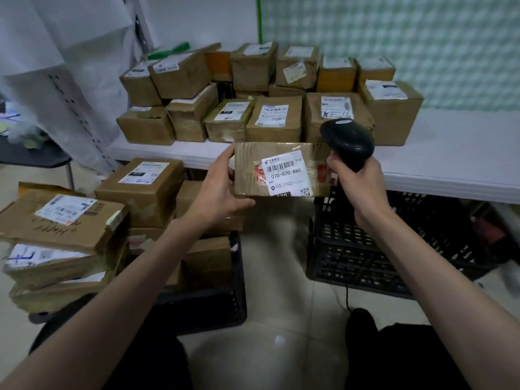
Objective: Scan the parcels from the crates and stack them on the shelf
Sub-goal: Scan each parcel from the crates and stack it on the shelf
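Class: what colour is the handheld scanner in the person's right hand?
Black scanner, gripped by the right hand; head view.

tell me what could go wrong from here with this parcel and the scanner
1. The left hand holds the parcel by one end only, out over the floor; it could slip or tilt.
2. The scanner in the right hand sits beside the label, not clearly facing it, so the scan might miss.
3. The shelf stack is already crowded and uneven; another box could topple it.

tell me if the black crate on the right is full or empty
Cannot tell fully: the black crate under the white shelf shows no parcels through its wall or top, but the right hand and scanner hide part.
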